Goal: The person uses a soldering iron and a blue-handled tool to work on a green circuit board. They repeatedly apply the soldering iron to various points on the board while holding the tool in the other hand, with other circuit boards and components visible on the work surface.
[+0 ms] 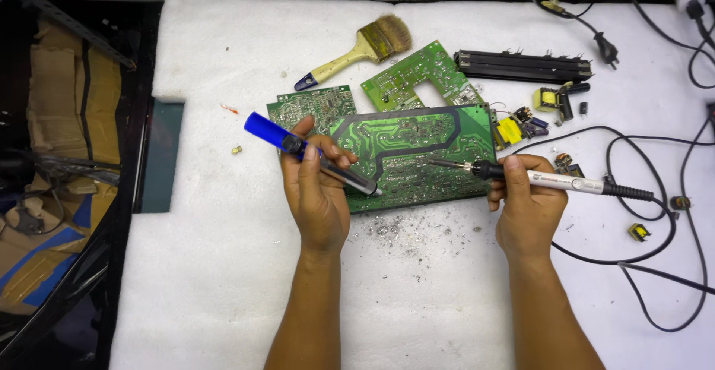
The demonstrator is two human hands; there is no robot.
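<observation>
My left hand [319,191] grips a desoldering pump [309,153] with a blue plunger end; its dark tip rests on the large green circuit board [417,150]. My right hand [527,202] holds a white-handled soldering iron [555,181], whose metal tip touches the board's solder side near the middle. The board lies flat on white foam padding [223,251]. Grey solder crumbs [387,228] are scattered just below the board's near edge.
Two smaller green boards [417,76] [316,104] lie behind the large one, next to a paintbrush [357,49]. A black heat sink bar [521,64], yellow transformers [547,100] and loose parts sit at right. Black cables [655,213] loop along the right side. Cardboard lies off the left edge.
</observation>
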